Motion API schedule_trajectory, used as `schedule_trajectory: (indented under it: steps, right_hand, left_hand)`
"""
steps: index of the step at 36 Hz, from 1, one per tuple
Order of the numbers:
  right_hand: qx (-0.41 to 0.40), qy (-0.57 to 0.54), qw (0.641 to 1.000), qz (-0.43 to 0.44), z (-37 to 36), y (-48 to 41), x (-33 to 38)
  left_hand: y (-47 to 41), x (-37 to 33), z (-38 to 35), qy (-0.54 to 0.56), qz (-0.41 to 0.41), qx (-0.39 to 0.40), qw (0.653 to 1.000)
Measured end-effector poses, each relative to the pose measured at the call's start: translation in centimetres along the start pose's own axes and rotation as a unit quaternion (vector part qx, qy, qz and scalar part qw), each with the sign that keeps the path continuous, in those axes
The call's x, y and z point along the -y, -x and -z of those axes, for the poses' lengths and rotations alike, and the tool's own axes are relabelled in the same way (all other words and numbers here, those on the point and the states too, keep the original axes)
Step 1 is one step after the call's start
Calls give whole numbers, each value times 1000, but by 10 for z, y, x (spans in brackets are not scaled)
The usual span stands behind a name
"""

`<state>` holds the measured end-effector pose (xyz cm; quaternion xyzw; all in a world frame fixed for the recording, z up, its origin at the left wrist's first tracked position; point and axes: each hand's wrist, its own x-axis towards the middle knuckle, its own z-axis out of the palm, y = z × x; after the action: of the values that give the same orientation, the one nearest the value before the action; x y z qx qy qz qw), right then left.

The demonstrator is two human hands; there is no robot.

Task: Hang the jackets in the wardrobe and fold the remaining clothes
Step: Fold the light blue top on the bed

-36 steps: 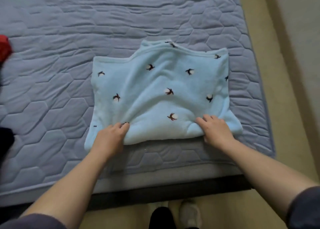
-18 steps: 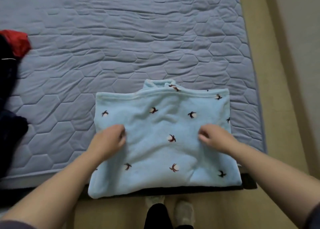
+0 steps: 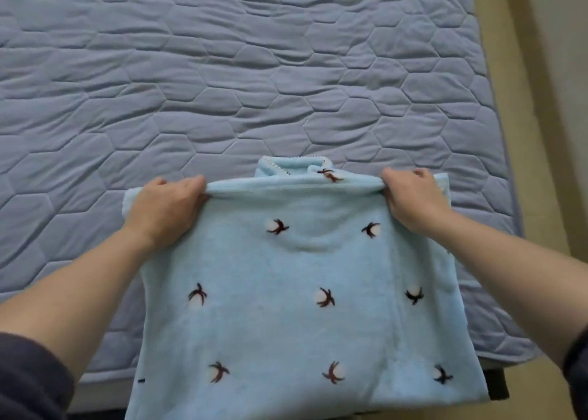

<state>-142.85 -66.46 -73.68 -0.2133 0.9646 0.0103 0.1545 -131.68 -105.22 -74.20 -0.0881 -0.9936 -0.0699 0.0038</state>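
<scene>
On the bed [image 3: 286, 69], left hand [image 3: 165, 209] and right hand [image 3: 413, 200] are gripping the blue top [image 3: 302, 292], fingers clamped on its edge; the hanging end could drag it off.

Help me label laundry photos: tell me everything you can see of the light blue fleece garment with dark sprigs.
The light blue fleece garment looks soft and plush, dotted with small white puffs on dark brown sprigs. It is folded into a rough rectangle, a white-stitched collar poking out at its far edge. It lies on the grey-blue quilted bed cover, its near end overhanging the bed's edge. The left hand and right hand grip its far fold, one near each corner.
</scene>
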Motion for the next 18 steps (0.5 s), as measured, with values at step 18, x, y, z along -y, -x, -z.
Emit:
schedule_trajectory:
  steps: [18]
  right_hand:
    - [18, -75, 997, 1, -44, 28, 112]
  left_hand:
    - [-3, -130, -41, 64, 105, 113, 986]
